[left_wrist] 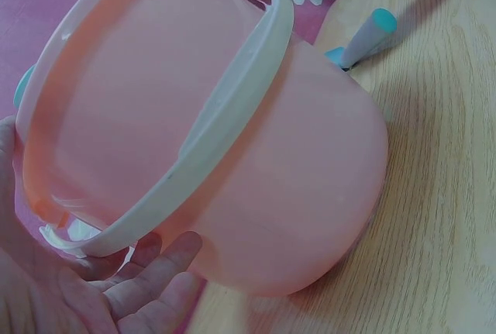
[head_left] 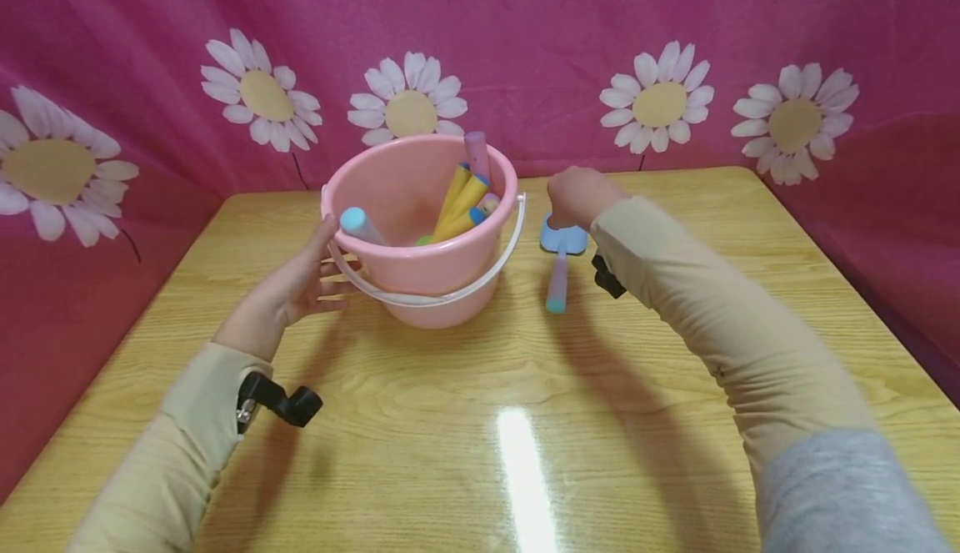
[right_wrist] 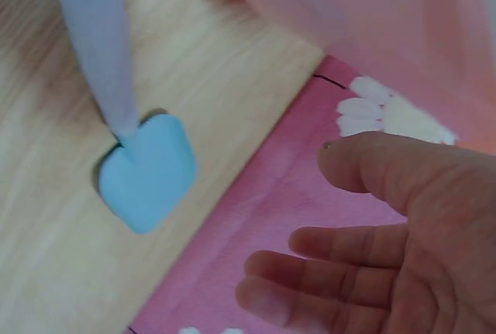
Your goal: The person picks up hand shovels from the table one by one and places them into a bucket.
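Note:
A pink bucket (head_left: 431,268) with a white handle (left_wrist: 232,109) hanging across its front stands on the table. My left hand (head_left: 300,284) is at the bucket's left side, thumb by the rim and the other fingers stretched out along the outer wall below. To the right of the bucket, a toy shovel (head_left: 558,268) lies with its light blue blade to the back and its lilac, teal-tipped handle toward me. Above the blade end hovers my right hand (head_left: 582,197), holding nothing; its fingers are loosely extended, apart from the shovel in the right wrist view.
Inside the bucket lean several yellow sticks (head_left: 459,209) with blue ends, a lilac handle (head_left: 477,155) and a pale handle with a light blue tip (head_left: 358,225). The wooden table (head_left: 420,436) ends at a pink daisy-print cloth (head_left: 525,61) behind.

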`<state>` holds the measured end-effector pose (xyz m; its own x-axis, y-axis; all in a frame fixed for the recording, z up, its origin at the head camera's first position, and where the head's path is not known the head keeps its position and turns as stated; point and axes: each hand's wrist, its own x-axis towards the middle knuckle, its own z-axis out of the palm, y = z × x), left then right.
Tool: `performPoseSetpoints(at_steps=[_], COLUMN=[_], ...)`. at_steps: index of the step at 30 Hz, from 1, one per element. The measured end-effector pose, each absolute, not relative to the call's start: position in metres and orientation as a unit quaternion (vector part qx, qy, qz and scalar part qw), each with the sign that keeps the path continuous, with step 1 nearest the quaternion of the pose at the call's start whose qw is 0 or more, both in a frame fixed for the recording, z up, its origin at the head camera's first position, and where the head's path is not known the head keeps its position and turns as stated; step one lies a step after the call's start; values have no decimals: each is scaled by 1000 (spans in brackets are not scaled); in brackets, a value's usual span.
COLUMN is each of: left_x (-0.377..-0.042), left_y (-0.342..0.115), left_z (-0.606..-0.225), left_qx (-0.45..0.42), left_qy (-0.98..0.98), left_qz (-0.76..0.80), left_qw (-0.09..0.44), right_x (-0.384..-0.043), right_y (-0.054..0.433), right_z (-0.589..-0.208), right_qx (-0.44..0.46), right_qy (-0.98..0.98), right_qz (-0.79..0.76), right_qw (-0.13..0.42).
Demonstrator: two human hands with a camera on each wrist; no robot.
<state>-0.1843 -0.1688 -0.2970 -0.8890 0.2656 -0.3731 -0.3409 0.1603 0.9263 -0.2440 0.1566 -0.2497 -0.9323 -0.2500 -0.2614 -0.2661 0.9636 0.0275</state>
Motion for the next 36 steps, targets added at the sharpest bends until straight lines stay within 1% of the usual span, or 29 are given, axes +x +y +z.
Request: performPoseSetpoints(at_steps=[7, 16, 19, 23, 30, 36], left_x=[-185, -183, -183, -184, -182, -182], left_y=[-171, -167, -167, -168, -167, -167], left_z=[-297, -294, -294, -294, -294, -294], left_qx=[-18, -30, -33, -34, -35, -37], left_qy=[731, 731, 730, 730, 734, 734], left_qz=[641, 642, 644, 643, 640, 641], left_qw=[234, 230, 228, 228, 225, 221], right_x=[-242, -248, -247, -245, -253, -257], right_y=[160, 164, 165, 166, 173, 175], right_z=[-268, -298, -306, -314, -335, -342], right_qx=[-105, -108, -98, -85, -53, 5], right_qy=[984, 987, 986, 981, 979, 971], right_qz=[19, -13, -22, -32, -38, -75], right_qw=[143, 122, 136, 170, 193, 225])
